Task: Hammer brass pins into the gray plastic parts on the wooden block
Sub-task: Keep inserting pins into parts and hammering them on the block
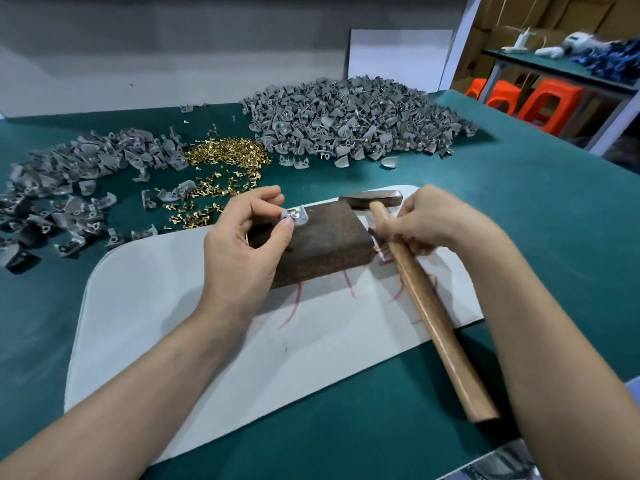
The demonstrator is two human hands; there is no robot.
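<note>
A dark wooden block (322,240) lies on a white mat (194,327). My left hand (242,244) pinches a small gray plastic part (300,218) with a brass pin standing in it, at the block's far left corner. My right hand (436,220) grips the wooden handle of a hammer (426,299) close to its head. The hammer's metal head rests low, just beyond the block's far right corner. Loose brass pins (221,157) lie in a heap behind the block.
A large pile of gray parts (349,116) sits at the back of the green table (540,209). A flatter spread of gray parts (69,188) covers the left side. Orange stools (540,105) and a shelf stand at the far right.
</note>
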